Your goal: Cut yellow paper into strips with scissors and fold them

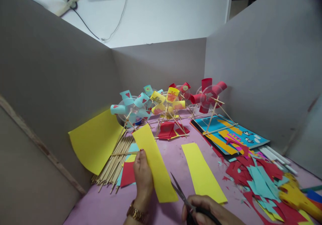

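My left hand (143, 173) grips a long yellow paper strip (154, 164) by its left edge, holding it up above the table. In my right hand (208, 208) is a pair of scissors (183, 194) with black handles. The blades are parted, and the strip's lower right edge lies close to them; whether they touch the paper I cannot tell. A second yellow strip (202, 173) lies flat on the table to the right. Beside my left wrist are red paper pieces (127, 174) and a bundle of thin wooden sticks (115, 158).
Windmill models with blue (133, 104), yellow (169, 101) and red (210, 96) paper blades stand at the back. Paper scraps (261, 178), a yellow glue gun (299, 198) and a colourful pad (231, 131) lie right. A yellow sheet (97, 141) leans left. Grey partitions (161, 60) enclose the table.
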Available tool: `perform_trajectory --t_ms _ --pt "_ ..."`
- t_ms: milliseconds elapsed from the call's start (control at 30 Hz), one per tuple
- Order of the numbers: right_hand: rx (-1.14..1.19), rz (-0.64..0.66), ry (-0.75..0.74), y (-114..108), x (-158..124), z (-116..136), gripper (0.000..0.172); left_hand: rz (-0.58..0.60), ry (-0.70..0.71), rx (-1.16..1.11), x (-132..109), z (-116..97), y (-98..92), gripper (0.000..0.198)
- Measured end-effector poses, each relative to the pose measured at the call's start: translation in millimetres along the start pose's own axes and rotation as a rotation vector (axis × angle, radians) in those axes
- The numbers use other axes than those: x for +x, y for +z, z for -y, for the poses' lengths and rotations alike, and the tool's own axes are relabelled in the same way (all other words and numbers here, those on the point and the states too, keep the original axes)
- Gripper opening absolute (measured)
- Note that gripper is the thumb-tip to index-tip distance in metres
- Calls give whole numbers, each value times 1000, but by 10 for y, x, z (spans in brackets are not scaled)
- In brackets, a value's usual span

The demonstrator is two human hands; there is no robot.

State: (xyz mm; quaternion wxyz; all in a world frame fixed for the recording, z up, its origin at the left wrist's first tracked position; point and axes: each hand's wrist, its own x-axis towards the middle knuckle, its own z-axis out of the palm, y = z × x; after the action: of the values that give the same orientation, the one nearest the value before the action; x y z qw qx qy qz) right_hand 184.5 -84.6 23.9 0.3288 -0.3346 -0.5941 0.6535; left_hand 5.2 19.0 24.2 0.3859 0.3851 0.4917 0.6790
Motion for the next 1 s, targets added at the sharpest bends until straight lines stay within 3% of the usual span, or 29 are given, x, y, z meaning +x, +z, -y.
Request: perform_trajectory --t_ms 233,500,667,833,1000 --pt "91 -2 -80 -50 42 -231 60 76 43 54 -186 6 77 36" --pt "111 -37 -145 -54 78 -219 60 74 26 81 -210 17 86 36" --pt "400 45 -101 -120 99 -343 52 112 58 105 -172 -9 65 35" --pt "78 -22 -154 -98 87 -186 57 108 102 133 -165 -34 21 34" --pt "154 -1 -167 -86 128 -274 58 135 83 141 -175 -72 41 33"
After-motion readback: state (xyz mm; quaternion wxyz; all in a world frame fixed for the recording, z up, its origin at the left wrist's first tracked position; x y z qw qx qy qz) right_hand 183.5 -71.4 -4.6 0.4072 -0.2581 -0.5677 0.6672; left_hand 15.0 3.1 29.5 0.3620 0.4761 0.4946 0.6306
